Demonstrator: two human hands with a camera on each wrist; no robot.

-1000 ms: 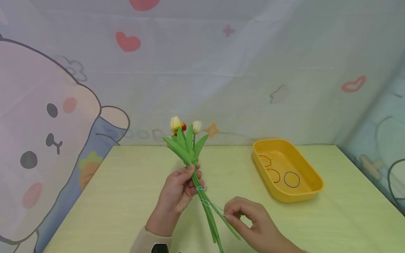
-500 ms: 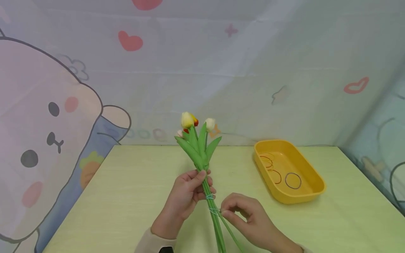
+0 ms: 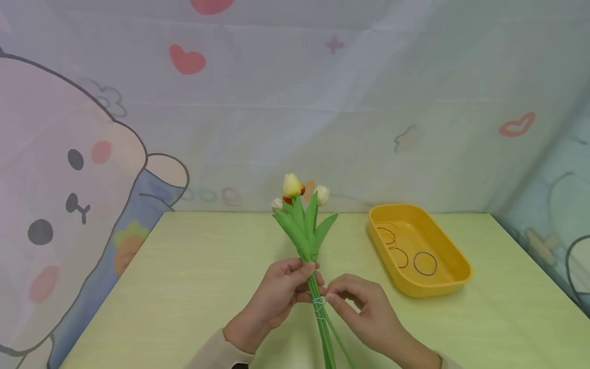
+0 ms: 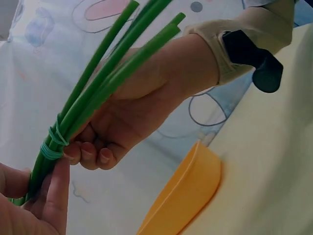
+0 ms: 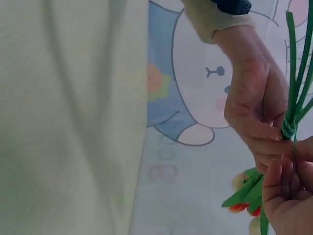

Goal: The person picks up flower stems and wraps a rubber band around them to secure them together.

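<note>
A bunch of artificial tulips [image 3: 310,220], with white, yellow and red heads and green leaves, stands tilted in my left hand [image 3: 281,292], which grips the stems below the leaves. Just under that hand a teal rubber band [image 3: 319,302] is wound several times round the stems. My right hand [image 3: 364,312] is close on the right, thumb and index finger together at the band. In the right wrist view a thin strand of the band [image 5: 288,128] runs down between its fingertips. One stem splays to the right below the band. The left wrist view shows the cut stem ends [image 4: 112,61].
A yellow tray [image 3: 454,287] stands on the right of the pale table [image 3: 207,287], holding several loose rubber bands in red, yellow and blue. A printed cloth backdrop [image 3: 276,102] with a cartoon bear rises behind the table's far edge.
The bunch and my left hand have moved right and slightly down. My right hand, first pulling a stretched strand out to the right, has come up against the stems, and the loops lie closer together.
</note>
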